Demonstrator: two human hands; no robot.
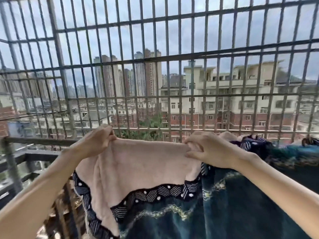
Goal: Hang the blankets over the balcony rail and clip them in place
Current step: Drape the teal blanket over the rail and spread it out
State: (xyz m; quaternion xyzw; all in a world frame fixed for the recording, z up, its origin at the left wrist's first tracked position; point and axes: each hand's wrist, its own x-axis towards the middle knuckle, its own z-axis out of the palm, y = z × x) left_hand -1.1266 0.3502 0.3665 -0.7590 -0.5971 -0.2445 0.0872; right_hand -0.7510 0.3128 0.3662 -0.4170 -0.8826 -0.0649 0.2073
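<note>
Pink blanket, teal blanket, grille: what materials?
Pink blanket: probably plush fleece, matte, fuzzy nap, with navy-and-white patterned trim. Teal blanket: likely similar soft fleece, printed; blur leaves it open. Grille: metal bars, dull grey, apparently weathered.

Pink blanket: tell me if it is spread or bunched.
Spread out: the left hand and right hand pinch the top edge of the pink blanket stretched between them; it hangs flat.

The pink blanket (138, 163) and the blue blanket (224, 204) hid the rail (39, 141) from the left hand (93, 144) rightward. The right hand's (210, 149) fingertips were partly tucked into pink folds. A small dark thing (309, 141) at the far right (badly blurred) could not be identified.
</note>
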